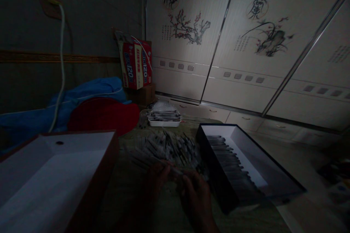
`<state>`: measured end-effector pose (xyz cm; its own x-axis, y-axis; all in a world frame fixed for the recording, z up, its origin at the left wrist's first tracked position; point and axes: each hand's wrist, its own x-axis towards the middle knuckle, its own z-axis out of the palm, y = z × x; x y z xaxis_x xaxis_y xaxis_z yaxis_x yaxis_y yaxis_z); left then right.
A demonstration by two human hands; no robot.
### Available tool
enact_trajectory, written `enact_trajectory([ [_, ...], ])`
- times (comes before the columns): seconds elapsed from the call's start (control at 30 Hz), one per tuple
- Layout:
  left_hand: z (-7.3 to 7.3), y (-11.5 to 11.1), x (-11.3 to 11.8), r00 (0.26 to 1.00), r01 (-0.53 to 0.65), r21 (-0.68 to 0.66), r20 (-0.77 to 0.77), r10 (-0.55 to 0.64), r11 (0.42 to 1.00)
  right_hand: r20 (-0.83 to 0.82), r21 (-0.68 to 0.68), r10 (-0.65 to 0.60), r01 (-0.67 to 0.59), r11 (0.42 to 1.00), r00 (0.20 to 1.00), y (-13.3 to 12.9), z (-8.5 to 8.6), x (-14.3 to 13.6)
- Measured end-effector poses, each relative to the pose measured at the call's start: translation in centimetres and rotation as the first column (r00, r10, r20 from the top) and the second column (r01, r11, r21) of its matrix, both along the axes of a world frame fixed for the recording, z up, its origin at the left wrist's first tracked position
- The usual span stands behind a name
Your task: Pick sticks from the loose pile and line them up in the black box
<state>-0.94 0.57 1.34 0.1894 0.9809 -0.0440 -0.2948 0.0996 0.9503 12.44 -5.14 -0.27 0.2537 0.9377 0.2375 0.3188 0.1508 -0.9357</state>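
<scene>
My left hand (157, 177) and my right hand (196, 191) meet low in the middle of the view, fingers pinched. Between them runs a slim, pale, see-through stick-like piece (176, 171), perhaps a pen; blur and dim light hide its exact kind. Just beyond the hands lies a loose pile of slim clear and dark sticks (169, 147). To the right, a dark-rimmed box (259, 154) holds a row of similar sticks (229, 160) laid side by side along its left part. A white tray (164, 123) behind the pile carries more slim dark pieces.
At the left stands a reddish-brown box (93, 185) with a white inside. Behind it lie a red round cloth item (104, 114) and blue fabric (90, 89). A red printed carton (136, 63) stands at the back, near a hanging white cable (62, 62) and sliding cabinet doors (186, 36).
</scene>
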Motion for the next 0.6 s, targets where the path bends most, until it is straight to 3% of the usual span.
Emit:
enact_trajectory([
  [0.17,-0.2,-0.1,0.2,0.999,-0.012,-0.016,-0.036,0.011,1.000,0.140,0.128,-0.132,0.114,0.985,0.981,-0.3,-1.1,0.1],
  [0.4,0.3,-0.2,0.0,0.997,-0.062,-0.008,-0.055,0.061,0.998,0.164,0.099,-0.004,-0.012,0.995,0.987,-0.2,0.0,-0.3],
  [0.6,-0.6,0.3,0.0,0.999,0.004,0.003,-0.035,-0.004,1.000,0.197,0.142,-0.068,0.040,0.989,0.978,-0.5,-0.5,-0.1],
])
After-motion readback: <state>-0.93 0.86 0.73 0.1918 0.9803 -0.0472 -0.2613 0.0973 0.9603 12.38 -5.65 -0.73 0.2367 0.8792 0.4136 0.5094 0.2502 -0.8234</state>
